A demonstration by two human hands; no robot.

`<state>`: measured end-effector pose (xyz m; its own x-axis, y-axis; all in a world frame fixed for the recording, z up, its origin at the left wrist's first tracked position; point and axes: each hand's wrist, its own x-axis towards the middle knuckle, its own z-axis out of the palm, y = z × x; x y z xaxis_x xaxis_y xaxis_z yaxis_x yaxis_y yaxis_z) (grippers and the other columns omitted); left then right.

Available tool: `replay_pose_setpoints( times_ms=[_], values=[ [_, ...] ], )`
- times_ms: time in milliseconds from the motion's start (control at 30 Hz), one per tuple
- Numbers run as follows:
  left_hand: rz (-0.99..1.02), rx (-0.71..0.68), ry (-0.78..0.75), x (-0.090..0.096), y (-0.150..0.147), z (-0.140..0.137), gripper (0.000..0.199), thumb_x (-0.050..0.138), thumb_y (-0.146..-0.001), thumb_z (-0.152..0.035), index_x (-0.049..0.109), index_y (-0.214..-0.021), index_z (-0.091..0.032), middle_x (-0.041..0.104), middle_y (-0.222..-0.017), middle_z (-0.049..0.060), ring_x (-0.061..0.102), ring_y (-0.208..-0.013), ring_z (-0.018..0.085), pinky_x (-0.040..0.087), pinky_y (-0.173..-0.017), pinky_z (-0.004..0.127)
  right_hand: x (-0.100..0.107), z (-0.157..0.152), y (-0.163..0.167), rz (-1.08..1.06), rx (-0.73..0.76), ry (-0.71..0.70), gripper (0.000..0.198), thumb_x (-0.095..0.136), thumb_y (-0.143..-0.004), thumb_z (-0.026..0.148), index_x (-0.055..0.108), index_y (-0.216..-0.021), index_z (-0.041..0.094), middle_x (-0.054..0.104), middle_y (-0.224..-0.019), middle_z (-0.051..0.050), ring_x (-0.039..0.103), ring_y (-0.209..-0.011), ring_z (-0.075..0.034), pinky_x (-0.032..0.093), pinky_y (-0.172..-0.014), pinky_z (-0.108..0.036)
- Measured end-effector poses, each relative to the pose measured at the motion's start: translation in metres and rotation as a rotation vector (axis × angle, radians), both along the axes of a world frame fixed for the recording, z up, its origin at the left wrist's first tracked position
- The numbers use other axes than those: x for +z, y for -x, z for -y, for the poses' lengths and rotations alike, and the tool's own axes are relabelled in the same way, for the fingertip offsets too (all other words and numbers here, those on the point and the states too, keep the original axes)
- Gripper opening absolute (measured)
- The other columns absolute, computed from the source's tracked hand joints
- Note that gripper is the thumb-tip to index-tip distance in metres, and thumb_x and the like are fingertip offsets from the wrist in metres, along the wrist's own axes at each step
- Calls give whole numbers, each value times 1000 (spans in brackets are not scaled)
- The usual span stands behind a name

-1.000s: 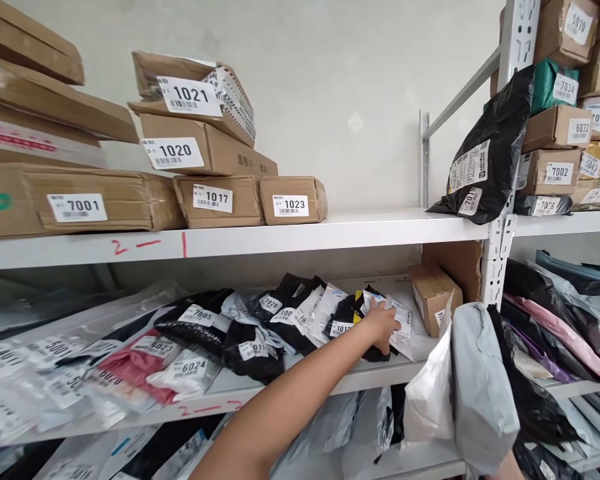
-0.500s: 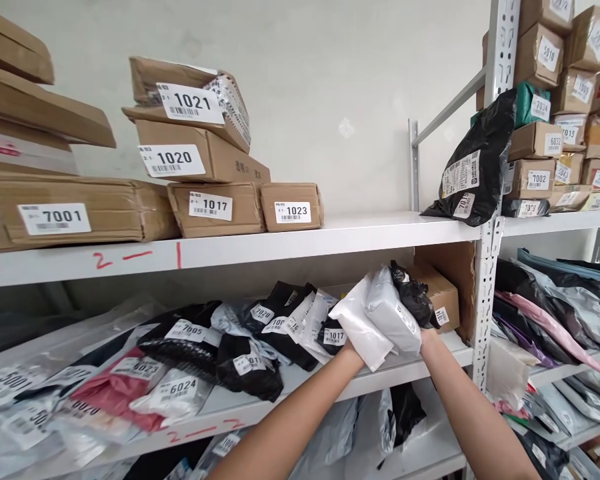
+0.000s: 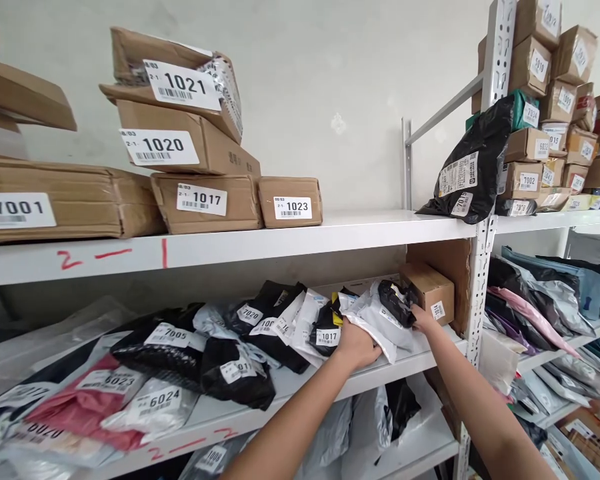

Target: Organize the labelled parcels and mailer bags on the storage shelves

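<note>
On the middle shelf, my left hand (image 3: 359,343) grips the lower left edge of a white mailing bag (image 3: 367,325), its fingers partly hidden by it. My right hand (image 3: 421,319) has its fingers closed at the right edge of a small black plastic parcel (image 3: 396,304), which lies against a greyish-white mailing bag (image 3: 375,308). A cardboard box (image 3: 430,291) labelled 1014 stands just behind my right hand. Left of my left hand lies a black parcel (image 3: 326,328) labelled 1017, with a yellow piece (image 3: 337,308) beside it.
More bagged parcels, such as a black one (image 3: 160,347) labelled 7005, line the shelf's left. Above, boxes (image 3: 291,208) and a black bag (image 3: 473,167) rest on the upper shelf (image 3: 370,230). A perforated upright post (image 3: 480,280) stands right of my right hand.
Both hands have lowered the white bags and black parcel onto the shelf, deeper in. They were held up at the front edge before. The view has shifted slightly.
</note>
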<state>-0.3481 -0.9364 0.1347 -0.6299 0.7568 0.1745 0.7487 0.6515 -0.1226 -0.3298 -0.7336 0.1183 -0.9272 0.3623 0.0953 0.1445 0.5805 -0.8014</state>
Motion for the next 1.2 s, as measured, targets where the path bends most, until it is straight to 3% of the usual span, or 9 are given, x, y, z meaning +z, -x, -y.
replay_pose_setpoints(
  times_ms=[167, 233, 333, 433, 533, 633, 800, 933, 1200],
  values=[
    [-8, -19, -21, -3, 0, -3, 68, 52, -95, -44, 50, -158, -20, 40, -167, 20, 36, -153, 50, 24, -122, 72, 13, 10, -8, 12, -214, -270, 36, 58, -94, 8, 62, -130, 11, 65, -131, -29, 66, -122, -40, 52, -99, -49],
    [-14, -23, -24, -3, -1, -3, 69, 52, -96, -45, 48, -160, -19, 38, -168, 21, 34, -154, 51, 20, -122, 75, 19, 14, -14, -51, -170, -331, 42, 50, -96, 7, 58, -136, 15, 59, -142, -27, 62, -128, -36, 47, -104, -47],
    [-4, -13, -12, -4, -4, -3, 68, 51, -97, -44, 45, -161, -22, 34, -169, 19, 29, -157, 50, 15, -123, 77, 25, 12, -26, -71, 18, -320, 31, 42, -105, 20, 67, -123, 20, 72, -124, -16, 67, -120, -29, 48, -103, -37],
    [2, -8, 11, -6, -6, -4, 65, 47, -99, -44, 45, -161, -25, 34, -170, 17, 28, -157, 51, 10, -122, 81, 28, 7, -41, -42, 91, -233, 49, 32, -110, 47, 63, -138, 20, 74, -123, -12, 69, -119, -27, 50, -103, -36],
    [5, 7, 26, -11, -4, -8, 66, 46, -100, -46, 43, -162, -25, 34, -170, 17, 28, -156, 51, 9, -123, 81, 23, 7, -52, 25, 164, -206, 94, 73, -87, 64, 39, -161, 18, 63, -145, -18, 60, -135, -34, 47, -111, -42],
    [-24, 25, -5, -18, -1, -15, 67, 51, -98, -49, 46, -161, -27, 38, -169, 14, 31, -155, 51, 14, -123, 79, 12, 11, -50, 61, 171, -226, 135, 98, -56, 48, 26, -167, 18, 49, -156, -23, 52, -142, -39, 42, -117, -46],
    [-29, 79, -46, -22, -2, -20, 64, 51, -97, -49, 52, -157, -26, 47, -164, 14, 35, -155, 46, 17, -127, 71, -16, 3, -24, -111, 119, -166, 114, 85, -61, 21, 34, -163, 20, 48, -155, -19, 51, -144, -34, 38, -122, -46],
    [-19, 77, -106, -21, -1, -12, 71, 52, -94, -65, 60, -150, -21, 59, -155, 17, 43, -151, 44, 17, -130, 65, -27, -16, -9, -243, 275, -134, 99, 68, -66, 8, 40, -160, 20, 45, -163, -15, 41, -153, -27, 26, -130, -43],
    [26, 192, -181, -21, -8, -16, 61, 47, -100, -41, 59, -150, -8, 60, -152, 20, 48, -148, 36, 18, -133, 53, -38, -32, 8, -188, 239, 71, 111, 88, -68, 52, 34, -161, 22, 50, -161, -15, 47, -150, -31, 34, -127, -47]
  ],
)
